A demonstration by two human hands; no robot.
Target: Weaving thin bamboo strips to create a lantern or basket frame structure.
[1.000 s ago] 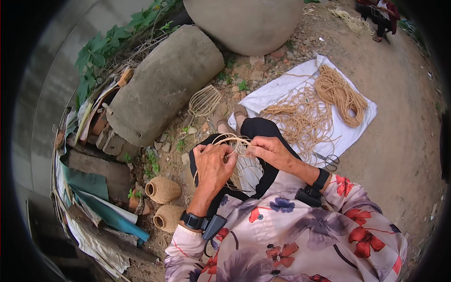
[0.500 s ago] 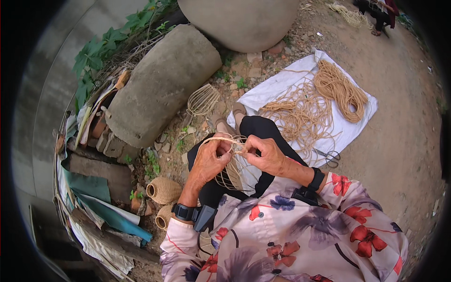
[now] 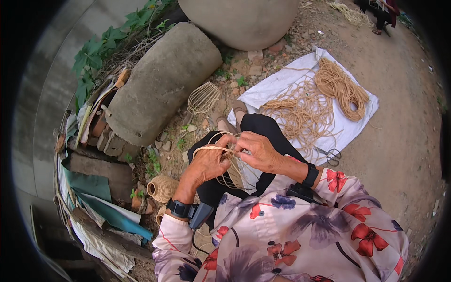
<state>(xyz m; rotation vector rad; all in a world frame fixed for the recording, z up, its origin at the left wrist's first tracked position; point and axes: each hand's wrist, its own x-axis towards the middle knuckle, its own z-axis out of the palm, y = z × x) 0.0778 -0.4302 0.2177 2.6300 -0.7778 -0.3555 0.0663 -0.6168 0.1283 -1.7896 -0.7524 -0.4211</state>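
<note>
A half-made basket frame of thin pale rods (image 3: pixel 231 178) stands over my lap, between my knees. My left hand (image 3: pixel 206 163) is closed at the frame's top, its thumb and fingers pinched together there. A tan twisted cord (image 3: pixel 212 147) loops over the back of that hand and runs toward the other. Pressed close on the right, my right hand (image 3: pixel 258 151) has its fingertips pinched on the cord at the frame's upper part. The fingers cover the spot where cord and rods meet.
A white sheet (image 3: pixel 364 113) holds a cord coil (image 3: pixel 340 89), a loose cord tangle (image 3: pixel 300 115) and scissors (image 3: pixel 332 157). Woven baskets (image 3: pixel 162 189) sit by my left arm. Another rod frame (image 3: pixel 203 97) lies near a concrete cylinder (image 3: pixel 164 80). A person (image 3: pixel 383 14) sits far right.
My right hand has turned over and come closer to the left one. My left hand has shifted slightly, and the cord now arches across its back. My left forearm covers more of the woven baskets.
</note>
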